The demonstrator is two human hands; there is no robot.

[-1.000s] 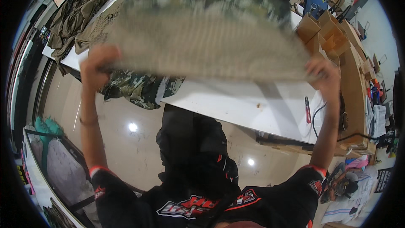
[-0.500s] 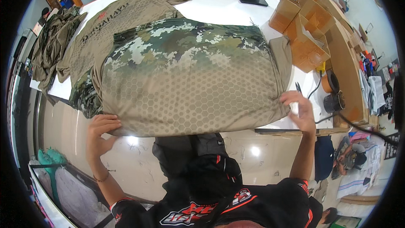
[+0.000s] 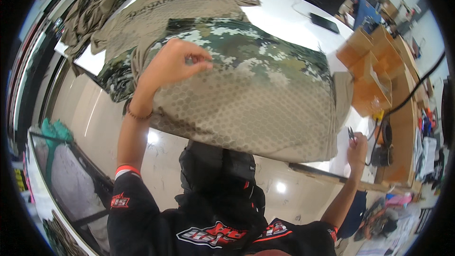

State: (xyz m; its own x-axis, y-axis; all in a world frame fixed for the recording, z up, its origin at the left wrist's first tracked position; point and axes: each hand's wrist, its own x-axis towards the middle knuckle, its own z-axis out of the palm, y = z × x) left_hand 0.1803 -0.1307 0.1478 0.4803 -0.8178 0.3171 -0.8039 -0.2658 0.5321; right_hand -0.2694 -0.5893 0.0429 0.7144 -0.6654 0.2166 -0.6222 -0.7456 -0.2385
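A tan shirt with hexagon print and a green camouflage band (image 3: 265, 99) lies spread on the white table, its near edge hanging over the front. Above its left part is my left hand (image 3: 182, 61), fingers loosely curled with a small gap to the thumb and nothing visible between them. My right hand (image 3: 358, 151), beyond the shirt's right edge, is closed around small dark snips (image 3: 351, 133), their two points sticking up past the fingers. The hand hides the rest of the snips.
Another tan shirt (image 3: 166, 12) with lettering lies behind, beside a bundled camouflage garment (image 3: 95, 12) at far left. A black phone (image 3: 324, 22) is at the back. Cardboard boxes (image 3: 374, 83) and a black cable (image 3: 412, 97) stand along the right side.
My left hand has left the shirt's near left corner and risen over the fabric. My right hand has let go of the right corner and picked up the snips. The view has shifted.
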